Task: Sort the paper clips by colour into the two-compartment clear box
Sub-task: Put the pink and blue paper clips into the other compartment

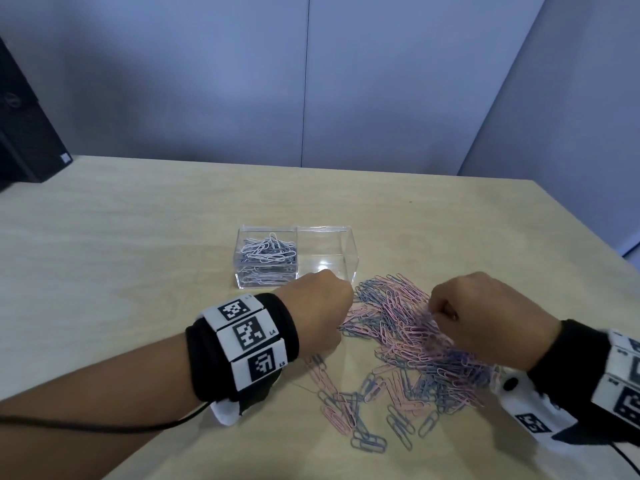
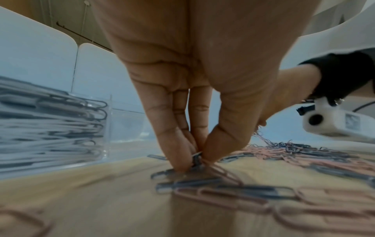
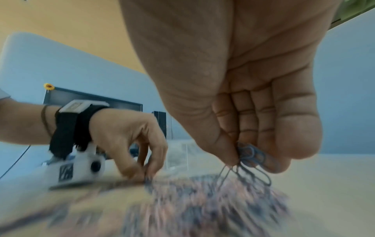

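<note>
Pinching a blue clip [image 2: 196, 158] from the pile [image 1: 408, 336] with the left hand [image 1: 320, 308], gripping several blue clips [image 3: 250, 158] in the right hand [image 1: 485, 315].

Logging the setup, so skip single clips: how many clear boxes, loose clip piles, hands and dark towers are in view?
Clear box: 1
Loose clip pile: 1
Hands: 2, left hand and right hand, each pinching clips
Dark tower: 1
Total: 5
</note>
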The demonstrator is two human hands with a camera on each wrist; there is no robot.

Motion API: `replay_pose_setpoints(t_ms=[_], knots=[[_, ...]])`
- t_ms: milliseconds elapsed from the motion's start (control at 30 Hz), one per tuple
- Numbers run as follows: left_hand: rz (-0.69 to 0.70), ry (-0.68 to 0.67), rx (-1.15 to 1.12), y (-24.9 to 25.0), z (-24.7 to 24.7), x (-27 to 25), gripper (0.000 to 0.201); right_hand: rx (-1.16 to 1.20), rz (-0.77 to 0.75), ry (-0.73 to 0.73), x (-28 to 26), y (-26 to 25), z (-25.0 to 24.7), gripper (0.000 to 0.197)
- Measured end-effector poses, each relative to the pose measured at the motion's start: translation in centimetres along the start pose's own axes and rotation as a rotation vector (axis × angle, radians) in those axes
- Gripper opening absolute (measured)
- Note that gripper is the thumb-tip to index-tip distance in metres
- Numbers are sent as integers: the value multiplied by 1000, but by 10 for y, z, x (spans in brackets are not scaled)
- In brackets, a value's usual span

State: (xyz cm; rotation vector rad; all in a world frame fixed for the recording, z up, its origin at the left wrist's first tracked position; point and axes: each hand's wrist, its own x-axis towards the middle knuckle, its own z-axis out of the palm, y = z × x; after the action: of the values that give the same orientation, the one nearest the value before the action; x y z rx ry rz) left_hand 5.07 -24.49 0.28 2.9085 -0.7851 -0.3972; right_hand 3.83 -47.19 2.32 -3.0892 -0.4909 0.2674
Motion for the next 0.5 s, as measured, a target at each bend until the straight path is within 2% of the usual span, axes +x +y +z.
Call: replay_pose_setpoints(t_ms=[167,267,400,500], knots=[[-12,5,-21,0,1,0,9,157,-134,185,32,-23,-45,12],[-9,29,-24,0,0,-1,9,230,-193,245,67,-46,-59,12],[-5,55,-67,-6,-1,-7,7,265,-237,186,107,-74,-58,14],[-2,89,-102,-11,-9,-12,3,177,-247,90,127,-88,-48,15]])
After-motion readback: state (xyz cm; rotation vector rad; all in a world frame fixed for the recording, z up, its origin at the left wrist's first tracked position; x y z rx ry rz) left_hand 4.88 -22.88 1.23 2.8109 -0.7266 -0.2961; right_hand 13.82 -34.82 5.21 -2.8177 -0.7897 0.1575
